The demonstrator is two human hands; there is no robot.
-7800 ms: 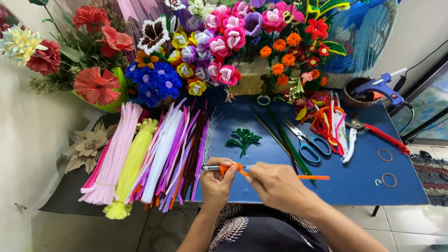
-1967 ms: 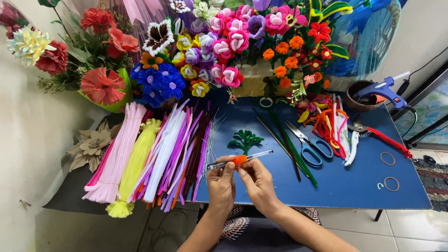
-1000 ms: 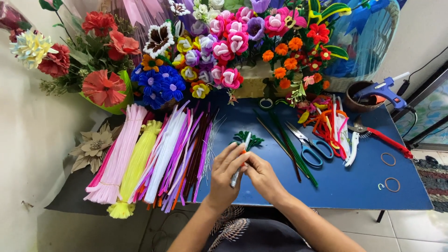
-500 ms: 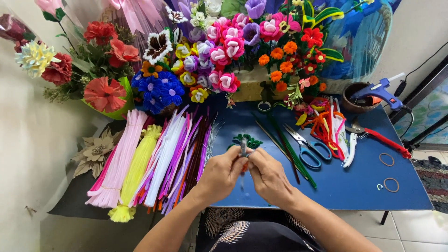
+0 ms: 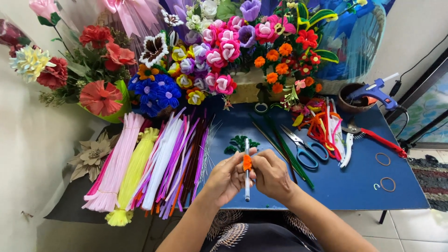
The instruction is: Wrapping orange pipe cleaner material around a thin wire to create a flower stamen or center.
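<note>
My left hand [image 5: 227, 177] and my right hand [image 5: 269, 173] meet over the near edge of the blue table [image 5: 354, 186]. Between them stands a thin pen-like stick [image 5: 247, 189], upright, with an orange pipe cleaner [image 5: 247, 162] coiled tightly around its middle. Fingers of both hands pinch the coil and the stick. Just beyond my hands lies a small green pipe-cleaner leaf piece [image 5: 239, 143].
Bundles of pink, yellow, white and purple pipe cleaners [image 5: 149, 163] lie to the left. Green stems [image 5: 284, 149], blue-handled scissors [image 5: 305, 150], red-handled pliers [image 5: 373, 139], rubber bands [image 5: 383, 159], a blue glue gun [image 5: 373, 89] and handmade flower bouquets [image 5: 219, 51] fill the right and back.
The loose orange pipe cleaner has been wound into a tight coil on the stick. The stick has turned from lying sideways to standing upright between my hands.
</note>
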